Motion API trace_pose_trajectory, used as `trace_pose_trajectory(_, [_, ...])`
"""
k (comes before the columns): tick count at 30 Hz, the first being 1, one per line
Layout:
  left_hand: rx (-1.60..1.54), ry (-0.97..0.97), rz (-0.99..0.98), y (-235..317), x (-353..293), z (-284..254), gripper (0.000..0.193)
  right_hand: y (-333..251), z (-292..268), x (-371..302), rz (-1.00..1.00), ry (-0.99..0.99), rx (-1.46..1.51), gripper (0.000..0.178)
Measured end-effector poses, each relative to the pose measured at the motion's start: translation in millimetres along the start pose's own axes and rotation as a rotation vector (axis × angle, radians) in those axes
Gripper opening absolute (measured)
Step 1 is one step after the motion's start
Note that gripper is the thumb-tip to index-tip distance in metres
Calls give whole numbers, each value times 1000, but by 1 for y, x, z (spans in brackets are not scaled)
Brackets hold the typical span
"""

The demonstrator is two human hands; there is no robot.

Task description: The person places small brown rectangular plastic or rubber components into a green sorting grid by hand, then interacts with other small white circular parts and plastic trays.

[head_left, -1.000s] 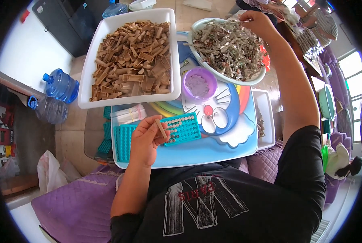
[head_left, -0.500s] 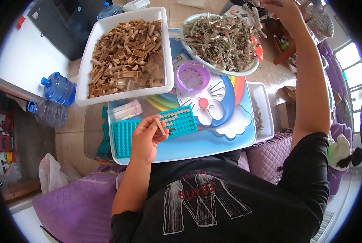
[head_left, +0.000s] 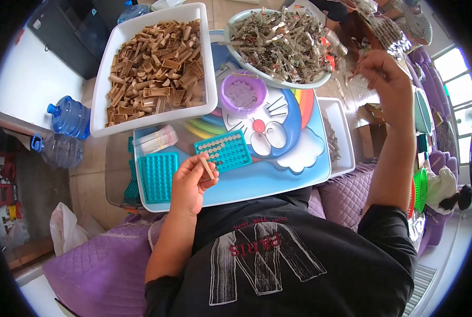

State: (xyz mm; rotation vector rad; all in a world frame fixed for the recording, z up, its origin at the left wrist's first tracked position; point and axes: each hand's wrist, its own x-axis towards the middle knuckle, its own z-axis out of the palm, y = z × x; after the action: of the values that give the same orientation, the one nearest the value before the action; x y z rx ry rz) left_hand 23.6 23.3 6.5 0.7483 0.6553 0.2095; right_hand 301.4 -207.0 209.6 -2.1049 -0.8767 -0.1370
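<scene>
My left hand (head_left: 189, 182) pinches a small tan plastic shell (head_left: 207, 168) between thumb and fingers. It looks like the many tan shells (head_left: 159, 68) heaped in the white tub. Just beyond that hand lies a teal tray (head_left: 230, 153) with rows of round holes, some holding small whitish discs. My right hand (head_left: 385, 74) is raised at the upper right, fingers curled together around a thin, reddish bit too blurred to name. Beside it is a round pale basin (head_left: 299, 84) piled with shiny clear-wrapped, wiry pieces (head_left: 278, 45). Some blurred strands hang past the basin's right rim.
On the blue cartoon-printed table (head_left: 236, 193) are a purple bowl (head_left: 265, 98) of whitish bits, another teal tray (head_left: 159, 177) and a banded clear bundle (head_left: 157, 140). A white bin (head_left: 349, 142) stands at its right, blue water bottles (head_left: 69, 117) on the left floor.
My right hand has come down and nearer from above the basin, away from the wrapped pieces. My left hand stays put with the tan shell. The whole view has shifted slightly.
</scene>
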Motion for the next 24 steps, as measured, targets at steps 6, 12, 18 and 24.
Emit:
trace_pose_trajectory(6, [-13, -38, -23, -8, 2, 0, 19, 6, 32, -59, -106, 20, -165, 10])
trace_pose_trajectory(12, [-14, -44, -40, -16, 2, 1, 20, 21, 72, -105, -51, 79, -175, 9])
trace_pose_trajectory(18, [19, -40, -66, -18, 1, 4, 21, 37, 103, -141, -285, 87, -445, 19])
trace_pose_trajectory(24, [29, -32, -84, -22, 1, 3, 20, 37, 112, -152, -201, 17, -312, 15])
